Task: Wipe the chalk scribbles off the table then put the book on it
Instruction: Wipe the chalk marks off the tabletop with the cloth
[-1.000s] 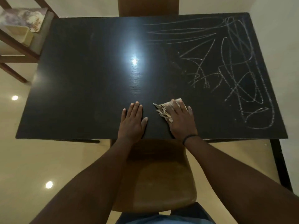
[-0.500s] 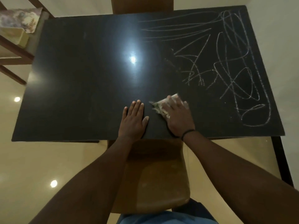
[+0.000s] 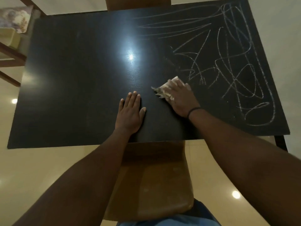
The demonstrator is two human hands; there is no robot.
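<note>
A black table (image 3: 73, 79) fills the view. White chalk scribbles (image 3: 231, 62) cover its right half; the left half is bare. My right hand (image 3: 180, 98) presses flat on a pale frayed cloth (image 3: 164, 88) at the scribbles' near left edge, fingers straight and pointing up and left. My left hand (image 3: 130, 113) lies flat on the table near the front edge, fingers together. At the far left, off the table, lies something with a floral cover (image 3: 14, 18); I cannot tell if it is the book.
A brown chair seat (image 3: 154, 185) is under the table's front edge between my arms. Another chair back (image 3: 138, 4) stands at the far side. Wooden chair frames (image 3: 9, 54) stand at the left. A pale wall runs along the right.
My right hand has slid the cloth away from me and to the right, up to the edge of the scribbles. My left hand has stayed put.
</note>
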